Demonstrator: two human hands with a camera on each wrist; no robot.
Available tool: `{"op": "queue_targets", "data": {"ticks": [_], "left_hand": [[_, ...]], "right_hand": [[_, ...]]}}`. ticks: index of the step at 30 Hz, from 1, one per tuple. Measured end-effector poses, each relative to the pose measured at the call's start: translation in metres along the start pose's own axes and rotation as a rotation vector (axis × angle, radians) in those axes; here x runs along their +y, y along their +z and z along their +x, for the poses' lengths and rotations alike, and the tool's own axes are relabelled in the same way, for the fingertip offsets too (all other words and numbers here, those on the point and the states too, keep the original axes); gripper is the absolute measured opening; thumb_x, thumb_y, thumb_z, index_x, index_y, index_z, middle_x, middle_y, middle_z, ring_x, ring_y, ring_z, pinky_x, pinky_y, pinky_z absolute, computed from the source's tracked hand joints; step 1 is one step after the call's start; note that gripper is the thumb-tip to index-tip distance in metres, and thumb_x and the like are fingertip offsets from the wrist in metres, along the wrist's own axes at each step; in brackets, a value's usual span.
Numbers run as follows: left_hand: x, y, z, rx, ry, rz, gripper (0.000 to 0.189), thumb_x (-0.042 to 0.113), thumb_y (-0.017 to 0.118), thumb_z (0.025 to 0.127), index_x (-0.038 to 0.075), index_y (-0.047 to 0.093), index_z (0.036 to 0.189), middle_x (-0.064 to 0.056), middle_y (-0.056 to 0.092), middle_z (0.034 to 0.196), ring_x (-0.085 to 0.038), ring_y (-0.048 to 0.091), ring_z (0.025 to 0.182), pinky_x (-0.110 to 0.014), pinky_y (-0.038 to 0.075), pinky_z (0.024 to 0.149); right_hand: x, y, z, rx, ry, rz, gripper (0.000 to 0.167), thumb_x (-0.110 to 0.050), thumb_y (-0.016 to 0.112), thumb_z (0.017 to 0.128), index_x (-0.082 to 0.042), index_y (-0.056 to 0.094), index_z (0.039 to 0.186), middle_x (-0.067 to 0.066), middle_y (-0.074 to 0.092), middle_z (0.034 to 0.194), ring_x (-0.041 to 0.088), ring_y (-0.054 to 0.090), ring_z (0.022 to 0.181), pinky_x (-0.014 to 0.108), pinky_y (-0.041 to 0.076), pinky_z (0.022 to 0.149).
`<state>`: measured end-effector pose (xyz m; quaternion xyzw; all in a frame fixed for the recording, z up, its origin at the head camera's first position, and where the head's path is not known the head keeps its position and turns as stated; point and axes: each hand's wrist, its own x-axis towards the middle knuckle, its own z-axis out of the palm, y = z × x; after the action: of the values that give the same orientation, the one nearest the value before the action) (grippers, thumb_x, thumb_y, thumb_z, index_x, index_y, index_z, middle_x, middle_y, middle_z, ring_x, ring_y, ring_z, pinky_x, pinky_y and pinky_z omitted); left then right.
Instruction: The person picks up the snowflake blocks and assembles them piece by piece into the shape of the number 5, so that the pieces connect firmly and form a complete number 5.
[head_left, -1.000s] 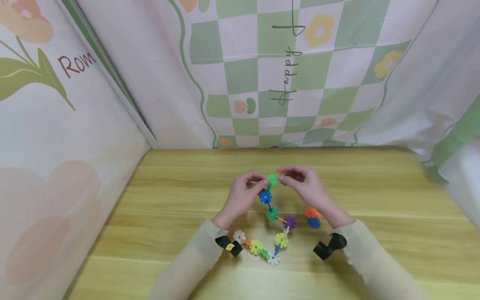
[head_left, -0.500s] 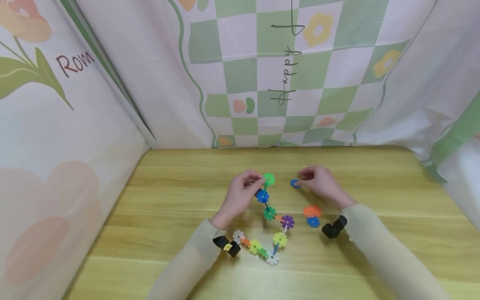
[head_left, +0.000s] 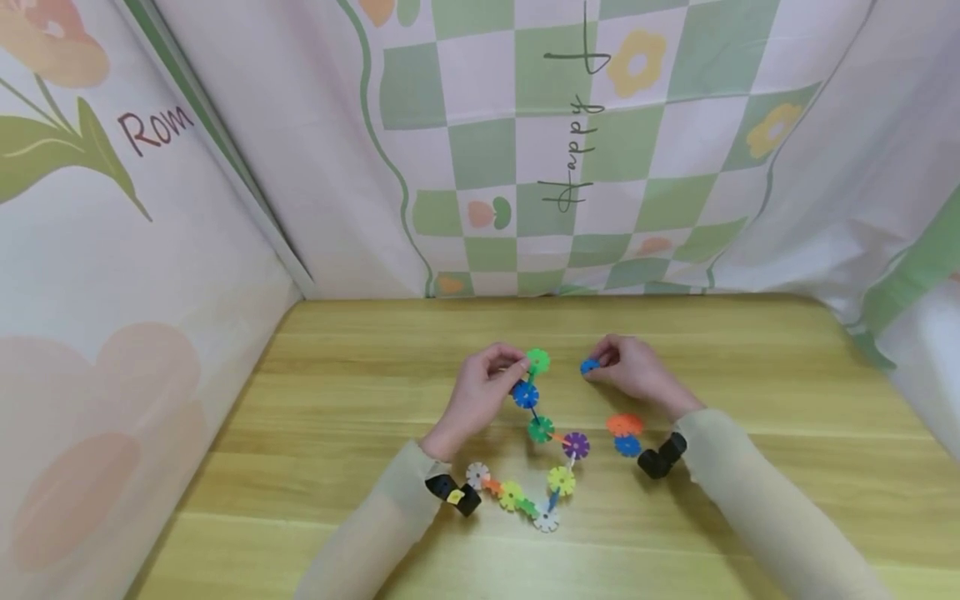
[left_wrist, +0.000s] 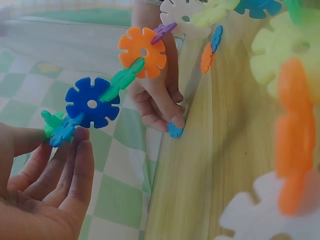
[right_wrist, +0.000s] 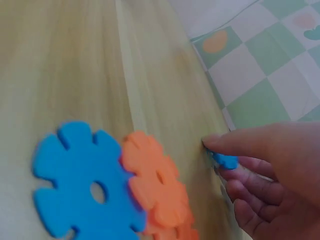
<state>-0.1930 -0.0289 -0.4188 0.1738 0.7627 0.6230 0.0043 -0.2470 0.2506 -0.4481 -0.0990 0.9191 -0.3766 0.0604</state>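
A chain of colourful slotted plastic snowflake discs curves over the table, passing through a purple disc (head_left: 576,445) and a white disc (head_left: 547,518). My left hand (head_left: 483,390) pinches its far end, beside a bright green disc (head_left: 537,361) and a dark blue disc (head_left: 526,395). In the left wrist view, thumb and fingers hold a light blue disc (left_wrist: 65,132) slotted into the dark blue one. To the right, apart from the chain, my right hand (head_left: 639,367) pinches a small loose blue disc (head_left: 589,367) between thumb and fingers, close over the table.
Loose orange discs (head_left: 624,424) and a blue disc (head_left: 628,446) lie together near my right wrist. The chain's other end, a white disc (head_left: 477,476), is beside my left wrist camera (head_left: 454,495). A checked curtain (head_left: 555,242) stands behind the wooden table (head_left: 360,333).
My right hand has moved right, away from the green disc at the chain's end, and now pinches a loose blue disc. My left hand stays on the chain with little movement.
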Motion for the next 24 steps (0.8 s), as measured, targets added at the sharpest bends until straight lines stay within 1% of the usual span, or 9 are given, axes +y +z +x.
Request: {"op": "queue_targets", "data": {"ticks": [3,6,11,17,20,24], "left_hand": [[-0.001,0.0,0.0,0.0,-0.003,0.002,0.019,0.024,0.063,0.104,0.008,0.069,0.111,0.0,0.069,0.102,-0.015,0.067,0.086,-0.031,0.058,0.075],[-0.001,0.0,0.0,0.001,-0.004,0.004,0.019,0.024,0.063,0.104,0.008,0.069,0.111,0.0,0.069,0.102,-0.015,0.067,0.086,-0.031,0.058,0.076],[0.0,0.0,0.0,-0.001,-0.003,-0.001,0.018,0.022,0.063,0.104,0.007,0.069,0.111,-0.001,0.07,0.102,-0.015,0.067,0.086,-0.03,0.058,0.076],[-0.002,0.0,0.001,-0.003,-0.006,-0.006,0.019,0.024,0.063,0.104,0.007,0.069,0.112,-0.001,0.069,0.102,-0.015,0.067,0.087,-0.031,0.058,0.076],[-0.003,0.0,0.001,-0.002,-0.008,-0.003,0.021,0.025,0.063,0.104,0.007,0.068,0.112,-0.001,0.069,0.102,-0.015,0.067,0.087,-0.031,0.058,0.077],[-0.003,0.0,0.001,-0.002,-0.012,-0.006,0.021,0.024,0.063,0.104,0.006,0.068,0.112,-0.002,0.07,0.102,-0.015,0.067,0.087,-0.031,0.058,0.077]], "right_hand": [[0.001,0.002,-0.001,0.016,-0.02,0.02,0.029,-0.014,0.076,0.093,0.001,0.064,0.114,0.01,0.066,0.1,0.026,0.061,0.091,0.041,0.054,0.082],[0.0,0.004,-0.002,0.026,-0.035,0.038,0.028,-0.013,0.074,0.095,0.002,0.064,0.117,0.01,0.067,0.101,0.026,0.063,0.093,0.04,0.055,0.081],[-0.006,0.004,-0.007,0.054,-0.046,0.07,0.025,-0.013,0.073,0.096,0.001,0.067,0.117,0.01,0.069,0.102,0.026,0.065,0.093,0.038,0.056,0.079],[-0.021,0.001,-0.016,0.093,-0.063,0.132,0.023,-0.014,0.074,0.095,-0.002,0.069,0.114,0.011,0.07,0.105,0.027,0.066,0.096,0.039,0.056,0.084],[-0.028,0.001,-0.02,0.114,-0.066,0.157,0.023,-0.015,0.075,0.094,-0.002,0.07,0.112,0.01,0.071,0.105,0.026,0.067,0.096,0.035,0.056,0.085],[-0.037,0.002,-0.025,0.133,-0.088,0.197,0.023,-0.015,0.077,0.094,-0.002,0.07,0.111,0.01,0.073,0.103,0.024,0.068,0.093,0.026,0.056,0.081]]}}
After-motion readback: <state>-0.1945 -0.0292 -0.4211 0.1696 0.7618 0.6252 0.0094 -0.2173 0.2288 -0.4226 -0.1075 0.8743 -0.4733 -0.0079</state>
